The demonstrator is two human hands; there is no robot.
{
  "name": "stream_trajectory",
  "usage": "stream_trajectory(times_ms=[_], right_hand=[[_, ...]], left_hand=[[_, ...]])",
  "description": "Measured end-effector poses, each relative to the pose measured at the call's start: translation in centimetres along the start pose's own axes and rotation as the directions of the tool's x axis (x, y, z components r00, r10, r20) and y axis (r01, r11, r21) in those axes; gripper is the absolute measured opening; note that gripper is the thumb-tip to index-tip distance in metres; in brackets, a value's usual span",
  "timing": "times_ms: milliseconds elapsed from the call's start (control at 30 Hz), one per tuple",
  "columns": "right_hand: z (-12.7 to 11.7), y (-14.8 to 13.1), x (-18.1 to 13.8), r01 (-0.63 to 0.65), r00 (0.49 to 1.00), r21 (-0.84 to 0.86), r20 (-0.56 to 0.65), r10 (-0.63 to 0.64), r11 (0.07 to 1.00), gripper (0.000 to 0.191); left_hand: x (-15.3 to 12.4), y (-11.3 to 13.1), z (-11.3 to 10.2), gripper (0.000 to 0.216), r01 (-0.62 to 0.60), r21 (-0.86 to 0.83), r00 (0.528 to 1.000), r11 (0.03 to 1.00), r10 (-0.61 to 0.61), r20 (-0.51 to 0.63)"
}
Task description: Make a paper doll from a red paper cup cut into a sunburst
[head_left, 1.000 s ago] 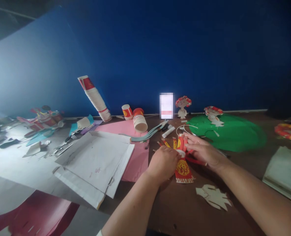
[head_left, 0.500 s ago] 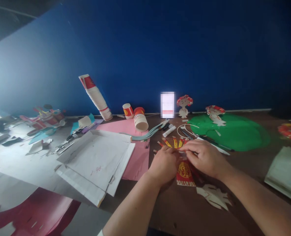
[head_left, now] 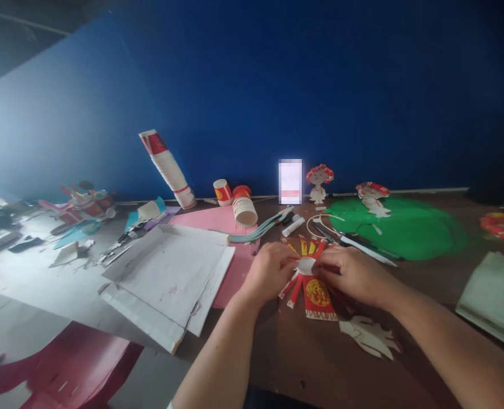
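Observation:
A red paper cup cut into strips (head_left: 319, 293) lies splayed on the brown table, its round white base facing up and gold print on the wide front strip. My left hand (head_left: 273, 271) pinches the cut cup at the left of the base. On the opposite side, the fingers of my right hand (head_left: 346, 270) are closed on the strips beside the base. Several strips fan out behind and between the hands. Just below my right hand lies a cream paper cutout (head_left: 371, 336). The undersides of my fingers are hidden.
A white glue stick (head_left: 293, 226), a craft knife (head_left: 362, 247) and grey cables (head_left: 256, 233) lie behind the hands. Farther back are stacked paper cups (head_left: 173, 176), paper figures (head_left: 319, 184) and a green sheet (head_left: 426, 227). White cardboard (head_left: 167, 278) covers pink paper (head_left: 243, 272) at left.
My hands have moved apart, leaving the cup's white base showing between them. Strips at the lower left are now visible, and my left hand has shifted left.

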State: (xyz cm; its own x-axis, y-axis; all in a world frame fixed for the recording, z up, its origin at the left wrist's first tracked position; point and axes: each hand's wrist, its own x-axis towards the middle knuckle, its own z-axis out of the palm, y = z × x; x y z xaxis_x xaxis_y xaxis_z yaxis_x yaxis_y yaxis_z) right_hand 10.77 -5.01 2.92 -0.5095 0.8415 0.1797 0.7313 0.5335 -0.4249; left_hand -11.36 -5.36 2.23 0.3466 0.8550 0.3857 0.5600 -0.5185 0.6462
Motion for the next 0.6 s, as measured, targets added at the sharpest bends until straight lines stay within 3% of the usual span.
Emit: stream_trajectory(times_ms=[133, 333, 600], right_hand=[[0.2, 0.0, 0.1, 0.059, 0.998, 0.019, -0.018, -0.058, 0.998, 0.023], [0.7, 0.1, 0.2, 0.04, 0.999, 0.049, -0.039, -0.038, 0.998, 0.021], [0.9, 0.3, 0.2, -0.052, 0.997, 0.167, 0.061, 0.043, 0.984, 0.017]], left_hand=[[-0.2, 0.6, 0.6, 0.018, -0.051, 0.093, 0.986, 0.994, 0.035, 0.161], [-0.2, 0.6, 1.1, 0.016, -0.02, 0.102, 0.984, 0.995, 0.001, 0.177], [0.0, 0.3, 1.8, 0.013, 0.007, 0.103, 0.98, 0.995, -0.028, 0.197]])
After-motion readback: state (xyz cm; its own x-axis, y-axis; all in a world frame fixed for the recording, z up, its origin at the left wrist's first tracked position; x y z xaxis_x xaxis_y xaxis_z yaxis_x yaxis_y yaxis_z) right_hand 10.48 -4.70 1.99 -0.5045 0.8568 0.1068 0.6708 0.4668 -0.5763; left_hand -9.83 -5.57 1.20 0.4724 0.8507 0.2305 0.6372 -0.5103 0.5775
